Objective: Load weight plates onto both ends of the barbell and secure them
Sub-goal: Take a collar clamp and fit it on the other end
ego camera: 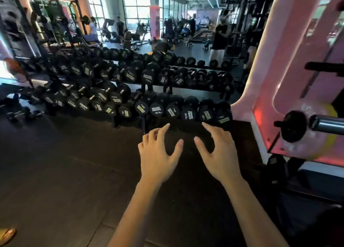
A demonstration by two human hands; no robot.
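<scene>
Barbell (327, 124) sleeve, one; two empty hands (160, 153) (216, 151).

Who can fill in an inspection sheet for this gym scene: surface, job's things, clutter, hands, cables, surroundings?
Surface: dark rubber gym floor, bare below the hands.
Job's things: steel barbell sleeve at right edge; yellow round weight plate behind the pink frame; black round knob beside the sleeve.
Clutter: loose small black dumbbells on floor, left.
Hands: left hand and right hand spread, holding nothing.
Cables: nothing seen.
Surroundings: tiered rack of black dumbbells; people beyond; windows.
</scene>
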